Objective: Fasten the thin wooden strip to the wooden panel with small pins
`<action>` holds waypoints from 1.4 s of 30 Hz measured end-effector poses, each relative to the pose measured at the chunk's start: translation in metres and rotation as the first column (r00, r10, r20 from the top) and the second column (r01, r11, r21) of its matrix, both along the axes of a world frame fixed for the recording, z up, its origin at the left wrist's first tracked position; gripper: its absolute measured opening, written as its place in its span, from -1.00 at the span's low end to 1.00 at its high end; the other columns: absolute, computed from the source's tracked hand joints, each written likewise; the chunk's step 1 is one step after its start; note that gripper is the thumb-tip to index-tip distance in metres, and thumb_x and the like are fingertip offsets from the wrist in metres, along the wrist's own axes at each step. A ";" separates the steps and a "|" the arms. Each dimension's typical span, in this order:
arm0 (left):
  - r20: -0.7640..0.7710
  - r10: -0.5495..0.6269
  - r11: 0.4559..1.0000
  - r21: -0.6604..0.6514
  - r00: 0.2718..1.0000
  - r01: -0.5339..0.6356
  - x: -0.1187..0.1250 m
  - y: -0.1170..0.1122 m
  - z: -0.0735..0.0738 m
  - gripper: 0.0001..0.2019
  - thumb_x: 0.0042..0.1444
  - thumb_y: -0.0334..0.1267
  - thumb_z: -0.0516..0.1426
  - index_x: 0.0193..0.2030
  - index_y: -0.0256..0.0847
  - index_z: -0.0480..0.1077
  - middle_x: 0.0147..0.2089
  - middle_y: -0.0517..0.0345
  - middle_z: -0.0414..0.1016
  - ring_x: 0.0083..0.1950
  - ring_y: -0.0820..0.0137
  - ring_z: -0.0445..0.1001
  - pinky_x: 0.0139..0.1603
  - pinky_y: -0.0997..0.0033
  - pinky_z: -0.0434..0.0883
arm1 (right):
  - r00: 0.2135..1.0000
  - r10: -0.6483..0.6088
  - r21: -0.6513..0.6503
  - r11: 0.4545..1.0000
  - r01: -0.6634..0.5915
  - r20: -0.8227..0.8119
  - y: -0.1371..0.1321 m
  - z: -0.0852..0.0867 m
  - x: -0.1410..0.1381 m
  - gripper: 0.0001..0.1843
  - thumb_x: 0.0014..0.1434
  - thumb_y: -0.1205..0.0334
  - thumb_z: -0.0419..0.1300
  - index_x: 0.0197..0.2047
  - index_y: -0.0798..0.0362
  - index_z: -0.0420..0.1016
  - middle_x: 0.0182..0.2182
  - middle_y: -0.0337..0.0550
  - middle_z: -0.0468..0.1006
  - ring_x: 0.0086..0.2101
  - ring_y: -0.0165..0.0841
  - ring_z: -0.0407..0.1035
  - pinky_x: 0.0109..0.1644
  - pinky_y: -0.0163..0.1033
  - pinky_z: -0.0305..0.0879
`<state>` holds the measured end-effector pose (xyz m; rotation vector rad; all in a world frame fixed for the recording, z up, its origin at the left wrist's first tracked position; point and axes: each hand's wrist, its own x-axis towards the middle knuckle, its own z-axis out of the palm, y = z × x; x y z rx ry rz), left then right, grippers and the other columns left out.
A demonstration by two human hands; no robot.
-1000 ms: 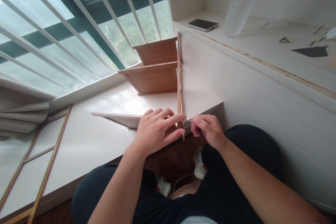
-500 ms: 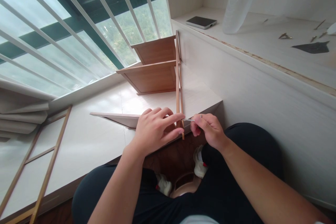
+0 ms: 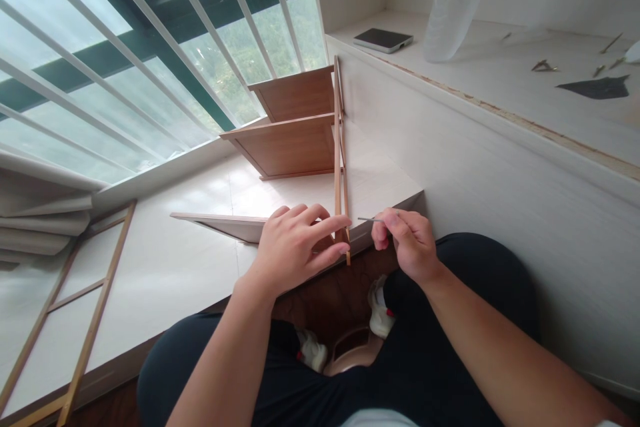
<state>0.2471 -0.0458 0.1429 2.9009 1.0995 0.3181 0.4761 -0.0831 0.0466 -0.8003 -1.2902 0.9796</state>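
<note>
Brown wooden rack with flat panels and slim rails (image 3: 287, 147) sits on a pale, smooth ledge (image 3: 190, 280) beside the barred window (image 3: 210, 60). At its near end, the left hand (image 3: 300, 240) rests with thumb and index finger parted — whether the hidden fingers grip, I cannot tell. Close by, the right hand (image 3: 410, 240) pinches a thin grey metal rod (image 3: 369, 219) between thumb and fingers — its tip just beside the rails, apart from them.
</note>
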 end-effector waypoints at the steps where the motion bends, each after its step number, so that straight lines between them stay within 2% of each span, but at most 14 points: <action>1: 0.000 -0.001 1.000 0.000 1.000 0.001 0.000 0.000 0.000 -0.56 0.47 0.23 -0.01 0.16 0.10 0.53 -0.04 0.22 0.63 -0.13 0.28 0.54 -0.09 0.18 0.20 | 0.999 -0.013 0.029 1.000 0.012 0.043 0.000 0.000 0.001 -0.48 0.58 0.10 0.04 -0.44 0.04 0.45 -0.54 -0.25 0.44 -0.51 -0.43 0.30 -0.38 -0.27 0.21; 7: -0.004 0.010 1.000 -0.009 1.000 -0.010 0.001 0.002 -0.001 -0.57 0.47 0.22 0.00 0.19 0.12 0.52 -0.03 0.21 0.63 -0.12 0.28 0.53 -0.08 0.19 0.20 | 0.942 -0.065 0.256 0.967 -0.023 0.329 0.003 0.003 0.000 -0.64 0.58 0.19 0.05 -0.29 0.04 0.46 -0.46 -0.26 0.48 -0.44 -0.45 0.37 -0.29 -0.31 0.26; 13: 0.000 0.005 1.000 -0.010 1.000 -0.005 0.001 0.002 -0.001 -0.57 0.47 0.23 0.00 0.18 0.11 0.51 -0.04 0.23 0.63 -0.13 0.28 0.53 -0.09 0.19 0.20 | 0.894 -0.178 0.361 0.932 0.019 0.412 0.006 -0.001 -0.002 -0.69 0.59 0.15 0.03 -0.17 0.03 0.49 -0.43 -0.22 0.52 -0.42 -0.41 0.41 -0.28 -0.30 0.32; 18: -0.010 0.012 1.000 -0.004 1.000 -0.012 0.000 0.001 -0.003 -0.59 0.45 0.23 0.02 0.21 0.15 0.49 -0.02 0.26 0.63 -0.11 0.28 0.53 -0.08 0.18 0.20 | 0.873 -0.277 0.410 0.907 0.099 0.402 0.006 -0.001 -0.002 -0.72 0.59 0.18 0.03 -0.10 0.02 0.53 -0.41 -0.18 0.58 -0.44 -0.40 0.44 -0.32 -0.29 0.35; 27: -0.008 0.008 1.000 0.007 1.000 -0.008 0.001 -0.001 0.000 -0.58 0.46 0.23 0.01 0.19 0.13 0.50 -0.04 0.24 0.63 -0.14 0.28 0.52 -0.09 0.19 0.19 | 0.896 -0.310 0.425 0.892 0.157 0.319 0.003 -0.008 -0.001 -0.78 0.56 0.25 0.06 -0.06 0.02 0.54 -0.41 -0.23 0.54 -0.43 -0.41 0.44 -0.32 -0.32 0.34; 32: -0.007 -0.003 1.000 0.018 1.000 0.003 0.002 0.001 -0.001 -0.57 0.47 0.23 -0.01 0.19 0.11 0.51 -0.04 0.22 0.64 -0.14 0.28 0.52 -0.10 0.20 0.18 | 0.886 -0.294 0.445 0.888 0.115 0.358 0.003 -0.005 -0.002 -0.79 0.56 0.25 0.07 -0.05 0.02 0.54 -0.39 -0.22 0.58 -0.44 -0.42 0.43 -0.33 -0.32 0.34; 42: -0.015 0.001 1.000 -0.002 1.000 -0.002 0.001 0.001 0.000 -0.57 0.46 0.22 0.01 0.21 0.12 0.50 -0.04 0.22 0.65 -0.13 0.28 0.51 -0.09 0.18 0.20 | 0.876 -0.322 0.471 0.873 0.128 0.358 0.005 -0.004 -0.004 -0.78 0.56 0.25 0.06 -0.02 -0.01 0.55 -0.39 -0.20 0.61 -0.43 -0.39 0.48 -0.32 -0.31 0.37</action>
